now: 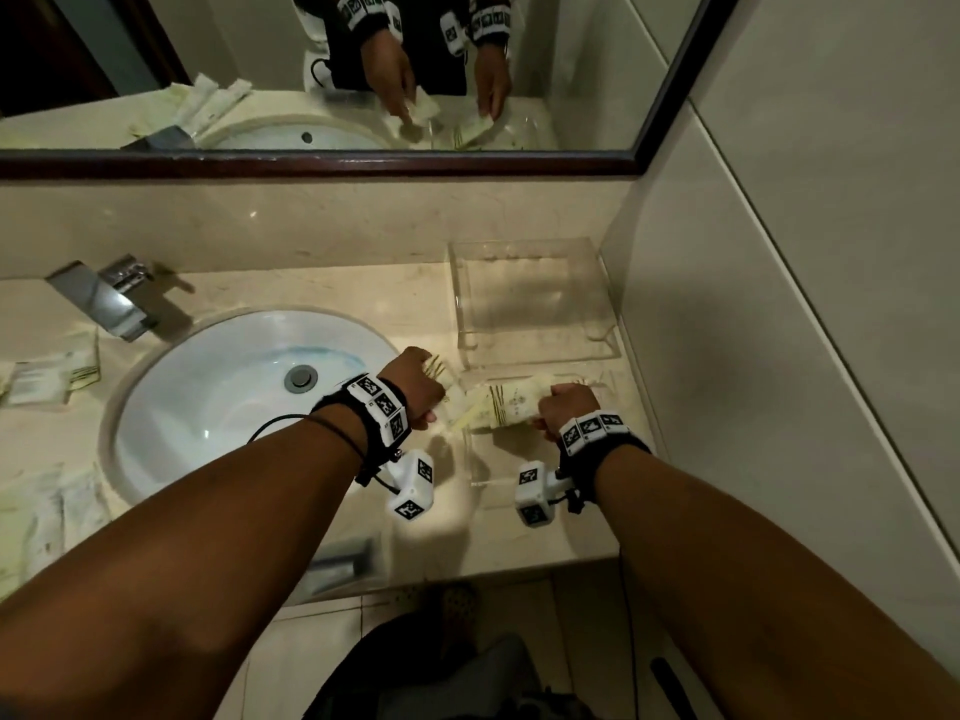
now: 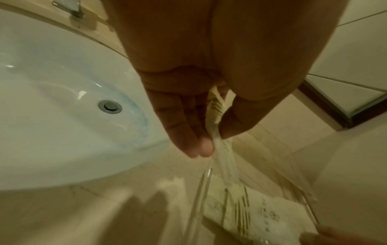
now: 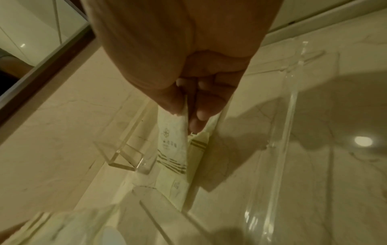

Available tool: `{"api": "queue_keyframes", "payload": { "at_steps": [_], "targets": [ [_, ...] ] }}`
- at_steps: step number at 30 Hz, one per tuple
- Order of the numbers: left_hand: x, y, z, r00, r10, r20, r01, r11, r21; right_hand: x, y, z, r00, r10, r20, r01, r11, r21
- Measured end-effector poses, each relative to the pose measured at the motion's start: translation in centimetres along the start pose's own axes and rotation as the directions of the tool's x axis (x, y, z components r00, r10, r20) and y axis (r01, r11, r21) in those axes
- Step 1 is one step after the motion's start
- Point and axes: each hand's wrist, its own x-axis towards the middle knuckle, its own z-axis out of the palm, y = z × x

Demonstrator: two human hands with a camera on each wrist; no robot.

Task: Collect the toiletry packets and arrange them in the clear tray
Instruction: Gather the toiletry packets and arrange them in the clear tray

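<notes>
Head view, from the left edge: several pale toiletry packets [image 1: 49, 376] lie on the beige worktop [image 1: 322, 291] at mid-left, with more packets [image 1: 47, 506] at lower left beside the basin. A chrome tap [image 1: 104, 298] stands above the white sink [image 1: 171, 407], which fills the centre-left of the frame. Right of the sink, the left hand [image 1: 418, 387] has its fingers curled round a cream packet [image 1: 457, 402] marked with dark stripes. The left wrist view shows its fingertips [image 2: 201, 147] and thumb pinching that striped packet [image 2: 215, 106], which hangs down over the worktop just right of the basin [image 2: 62, 99].

Further right in the head view, the right hand [image 1: 569, 405] is closed round a second striped packet [image 1: 506, 407], which lies between the two hands. The right wrist view shows its fingers [image 3: 201, 112] and thumb pinching the top edge of this packet [image 3: 171, 142], whose lower end reaches down inside the clear tray [image 3: 291, 106], close to one of the tray's walls. In the head view that tray [image 1: 480, 480] sits low and right of centre on the worktop, under the right hand. A second clear tray [image 1: 597, 283] stands just beyond it, against the tiled wall [image 1: 779, 304] at the right. Along the top of the frame, a dark-framed mirror [image 1: 519, 85] reflects both hands and the packets.
</notes>
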Motion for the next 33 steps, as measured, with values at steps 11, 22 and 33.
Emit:
{"api": "queue_keyframes", "payload": {
  "at_steps": [11,22,33],
  "targets": [
    [1.4,-0.3,-1.9,0.999,0.046,0.000,-0.045,0.994,0.098,1.9,-0.6,3.2,0.998,-0.065,-0.007,0.060,0.958,-0.280],
    [1.5,1.9,-0.7,1.000,-0.016,0.012,0.017,0.997,-0.075,0.7,-0.9,0.7,0.984,-0.178,-0.021,0.126,0.771,-0.624],
    [1.3,2.7,2.1,1.000,-0.009,0.027,0.008,0.999,0.032,-0.2,0.5,2.3,0.854,-0.299,0.425,0.520,0.478,-0.708]
  ]
}}
